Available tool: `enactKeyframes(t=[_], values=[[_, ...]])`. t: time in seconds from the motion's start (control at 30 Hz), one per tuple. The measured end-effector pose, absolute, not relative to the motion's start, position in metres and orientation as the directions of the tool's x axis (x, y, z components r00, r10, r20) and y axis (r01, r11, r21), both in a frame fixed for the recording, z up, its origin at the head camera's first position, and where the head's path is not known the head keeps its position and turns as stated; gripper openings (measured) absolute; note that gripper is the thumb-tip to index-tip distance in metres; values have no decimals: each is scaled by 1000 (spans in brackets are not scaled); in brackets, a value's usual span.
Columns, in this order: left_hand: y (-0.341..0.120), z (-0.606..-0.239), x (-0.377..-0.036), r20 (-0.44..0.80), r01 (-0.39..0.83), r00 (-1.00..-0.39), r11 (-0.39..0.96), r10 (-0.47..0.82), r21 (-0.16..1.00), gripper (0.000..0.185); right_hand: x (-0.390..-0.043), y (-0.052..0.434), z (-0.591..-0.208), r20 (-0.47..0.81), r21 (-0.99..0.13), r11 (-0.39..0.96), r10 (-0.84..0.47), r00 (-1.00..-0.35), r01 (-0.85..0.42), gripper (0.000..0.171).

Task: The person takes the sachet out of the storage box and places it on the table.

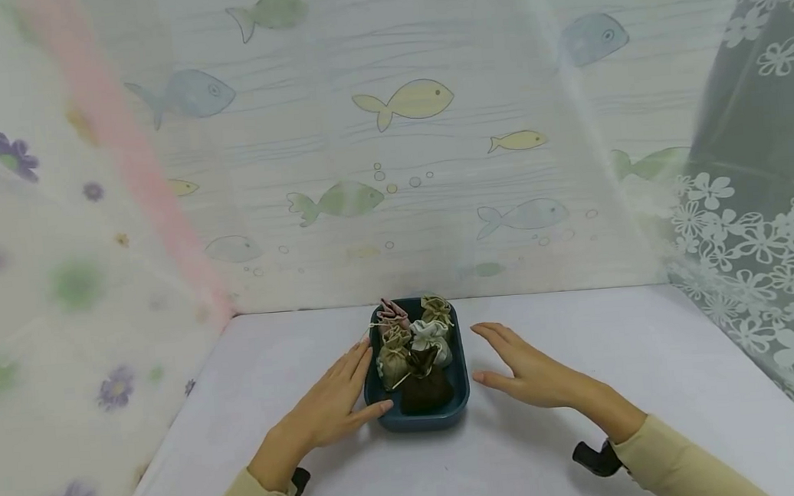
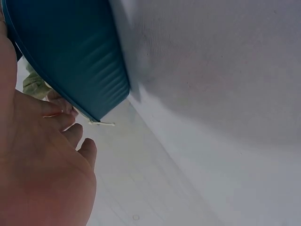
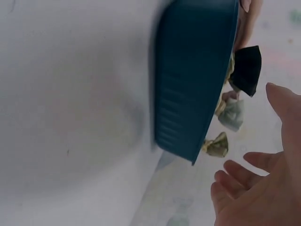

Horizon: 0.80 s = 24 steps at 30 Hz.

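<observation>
A dark blue rectangular bin (image 1: 424, 421) stands on the table with several small drawstring pouches in it. At its front lies a dark brown pouch (image 1: 426, 392), with an olive pouch (image 1: 393, 363) and a pale grey pouch (image 1: 438, 345) behind. A pink pouch (image 1: 392, 315) and a green-gold pouch (image 1: 436, 310) sit at the far end. My left hand (image 1: 331, 400) lies along the bin's left side, fingers extended at the rim and thumb by its front left. To the right, my right hand (image 1: 533, 371) is held apart from the bin, fingers spread and holding nothing.
White cloth covers the table (image 1: 557, 460). A fish-print curtain (image 1: 409, 224) hangs along the back edge, a flowered sheet (image 1: 85, 339) at the left, and white floral lace (image 1: 772, 268) at the right. A pale drawstring end (image 2: 101, 123) sticks out past the bin's rim.
</observation>
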<state>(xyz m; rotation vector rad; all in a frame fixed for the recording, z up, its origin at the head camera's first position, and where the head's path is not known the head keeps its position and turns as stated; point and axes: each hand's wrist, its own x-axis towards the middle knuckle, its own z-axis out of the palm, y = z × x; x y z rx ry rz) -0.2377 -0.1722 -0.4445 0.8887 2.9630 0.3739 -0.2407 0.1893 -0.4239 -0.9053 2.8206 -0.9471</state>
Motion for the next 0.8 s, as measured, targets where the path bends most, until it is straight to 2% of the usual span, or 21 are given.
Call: enactKeyframes(t=[0.53,0.8], values=[[-168,-454,-237,27,521,-844,806,536,281,107,-251,155,-427,186,-690,505,-568,-801,-518,70],[-166,-451,-236,30,532,-835,793,549,295,102,-256,139,-431,198,-688,480,-598,-777,-545,62]])
